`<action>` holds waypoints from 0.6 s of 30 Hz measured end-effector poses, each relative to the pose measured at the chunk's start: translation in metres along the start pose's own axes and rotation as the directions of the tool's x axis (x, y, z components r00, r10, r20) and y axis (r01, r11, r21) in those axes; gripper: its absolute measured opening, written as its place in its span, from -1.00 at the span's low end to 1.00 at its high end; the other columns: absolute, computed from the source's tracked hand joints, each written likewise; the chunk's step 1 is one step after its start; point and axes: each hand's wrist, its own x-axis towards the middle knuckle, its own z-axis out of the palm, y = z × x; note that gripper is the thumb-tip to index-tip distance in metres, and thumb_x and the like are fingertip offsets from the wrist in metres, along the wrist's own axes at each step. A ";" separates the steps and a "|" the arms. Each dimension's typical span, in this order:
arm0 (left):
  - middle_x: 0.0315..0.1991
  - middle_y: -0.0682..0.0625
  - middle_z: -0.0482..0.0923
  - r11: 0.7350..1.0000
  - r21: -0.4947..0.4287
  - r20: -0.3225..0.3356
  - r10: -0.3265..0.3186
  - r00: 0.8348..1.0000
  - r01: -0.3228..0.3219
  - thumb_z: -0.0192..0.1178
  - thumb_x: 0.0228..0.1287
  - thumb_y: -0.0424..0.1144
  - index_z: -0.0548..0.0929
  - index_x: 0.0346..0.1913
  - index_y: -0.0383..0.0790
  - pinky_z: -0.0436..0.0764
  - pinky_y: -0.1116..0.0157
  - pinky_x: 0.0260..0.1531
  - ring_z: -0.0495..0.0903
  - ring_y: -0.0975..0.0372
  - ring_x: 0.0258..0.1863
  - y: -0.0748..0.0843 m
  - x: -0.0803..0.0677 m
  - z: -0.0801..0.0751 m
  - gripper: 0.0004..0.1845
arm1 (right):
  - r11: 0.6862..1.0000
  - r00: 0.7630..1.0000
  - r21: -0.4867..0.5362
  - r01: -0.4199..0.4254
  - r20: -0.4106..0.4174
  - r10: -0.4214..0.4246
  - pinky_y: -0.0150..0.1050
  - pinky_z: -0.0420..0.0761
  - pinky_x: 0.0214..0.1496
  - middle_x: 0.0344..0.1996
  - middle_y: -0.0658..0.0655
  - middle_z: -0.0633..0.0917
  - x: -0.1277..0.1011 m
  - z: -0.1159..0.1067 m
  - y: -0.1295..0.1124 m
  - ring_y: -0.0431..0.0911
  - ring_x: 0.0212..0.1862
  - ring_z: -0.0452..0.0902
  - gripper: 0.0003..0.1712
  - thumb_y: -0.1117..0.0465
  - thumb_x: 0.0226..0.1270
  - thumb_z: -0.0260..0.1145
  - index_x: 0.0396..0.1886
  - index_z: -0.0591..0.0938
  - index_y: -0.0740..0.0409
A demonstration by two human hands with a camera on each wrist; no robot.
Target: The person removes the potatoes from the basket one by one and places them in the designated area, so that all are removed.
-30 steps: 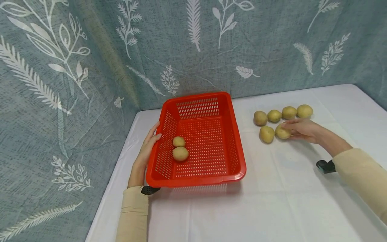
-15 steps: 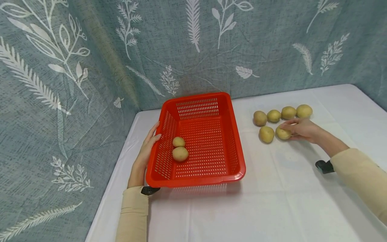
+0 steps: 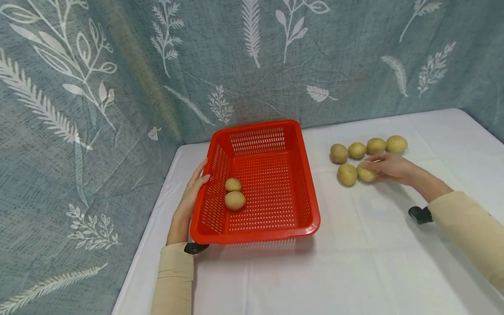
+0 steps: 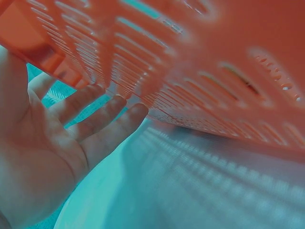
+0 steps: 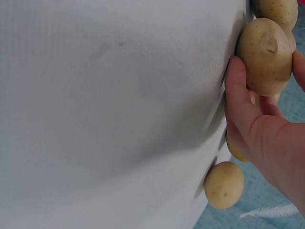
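A red perforated plastic basket [image 3: 260, 238] stands on the white table, with two potatoes [image 3: 235, 200] lying inside near its left wall. My left hand [image 3: 190, 197] rests against that wall from outside, fingertips at the rim. In the left wrist view its fingers [image 4: 114, 129] are extended, touching the slotted side. To the basket's right, my right hand [image 3: 393, 168] holds a potato [image 3: 366, 173] between thumb and fingers, low over the cloth. The right wrist view shows this potato [image 5: 266, 57] in the fingers, right beside another potato [image 5: 279, 12].
Behind the held potato several more potatoes [image 3: 357, 150] form a row, and one potato [image 3: 347, 175] lies just left of it. A white cloth [image 3: 315, 280] covers the table. A blue-green leaf-patterned curtain [image 3: 275, 87] hangs along the back and left.
My right hand has shifted slightly left with the potato, closing the gap to the potato beside it. The left hand and basket have stayed put.
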 end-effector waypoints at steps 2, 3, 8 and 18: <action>0.35 -0.14 0.14 1.000 -0.001 -0.001 -0.001 1.000 0.001 -0.22 0.53 -0.20 -0.03 0.52 0.07 0.57 0.33 -0.17 0.47 0.20 -0.05 0.000 0.000 0.000 -0.42 | 1.000 1.000 -0.014 0.011 0.015 -0.011 -0.26 0.55 -0.08 0.21 0.44 0.27 -0.001 -0.002 -0.001 -0.10 -0.05 0.41 -0.36 0.15 0.52 0.01 0.33 0.15 0.57; 0.34 -0.14 0.14 1.000 -0.003 -0.001 -0.001 1.000 0.001 -0.22 0.53 -0.20 -0.03 0.52 0.08 0.57 0.33 -0.17 0.48 0.20 -0.05 0.000 0.000 0.000 -0.42 | 1.000 1.000 -0.020 0.014 0.022 -0.013 -0.26 0.54 -0.06 0.24 0.47 0.24 -0.001 -0.003 -0.002 -0.04 0.01 0.39 -0.37 0.15 0.54 -0.03 0.34 0.13 0.58; 0.33 -0.15 0.16 1.000 -0.011 0.002 -0.005 1.000 0.005 -0.21 0.53 -0.20 -0.02 0.52 0.08 0.58 0.32 -0.18 0.49 0.19 -0.06 0.001 0.000 0.000 -0.42 | 1.000 0.999 -0.017 0.008 0.031 -0.008 -0.25 0.52 0.01 0.25 0.46 0.21 -0.004 -0.005 -0.003 0.02 0.09 0.32 -0.38 0.15 0.57 -0.17 0.37 0.08 0.57; 0.35 -0.17 0.14 1.000 -0.009 0.006 0.001 1.000 -0.001 -0.21 0.52 -0.20 -0.04 0.52 0.06 0.58 0.33 -0.18 0.49 0.19 -0.05 0.000 0.000 0.000 -0.42 | 1.000 1.000 -0.010 -0.006 0.006 0.006 -0.28 0.54 -0.02 0.12 0.38 0.32 -0.006 -0.011 -0.003 -0.22 -0.13 0.40 -0.35 0.17 0.55 -0.14 0.38 0.01 0.59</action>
